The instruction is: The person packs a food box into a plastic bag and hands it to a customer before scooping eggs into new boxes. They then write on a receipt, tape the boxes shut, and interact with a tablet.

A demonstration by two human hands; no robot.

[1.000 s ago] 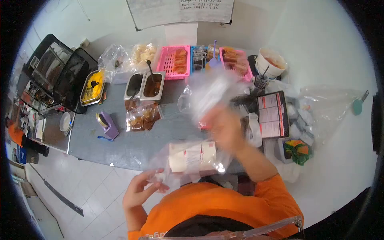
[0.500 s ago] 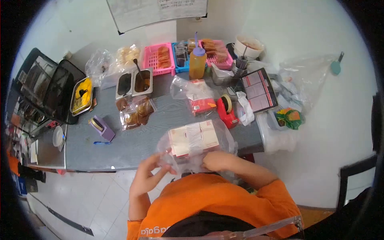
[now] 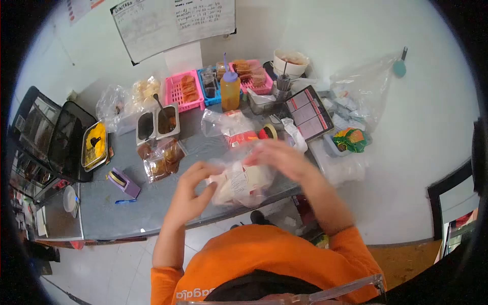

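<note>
1. Where the grey table (image 3: pixel 109 218) nears you, the clear bag (image 3: pixel 233 161) lies at its edge, cream box (image 3: pixel 256 178) inside.
2. Your left hand (image 3: pixel 192 190) is half open at the bag's left side, thumb and fingers apart.
3. Your right hand (image 3: pixel 278 156) blurs over its upper right; grip cannot be determined.
4. Blue pen (image 3: pixel 126 202): well left.

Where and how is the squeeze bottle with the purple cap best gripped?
Likely around the squeeze bottle at its straight-sided body, below the purple cap, from the near left: it stands upright, with the blue basket behind and the red packet in front.
</note>
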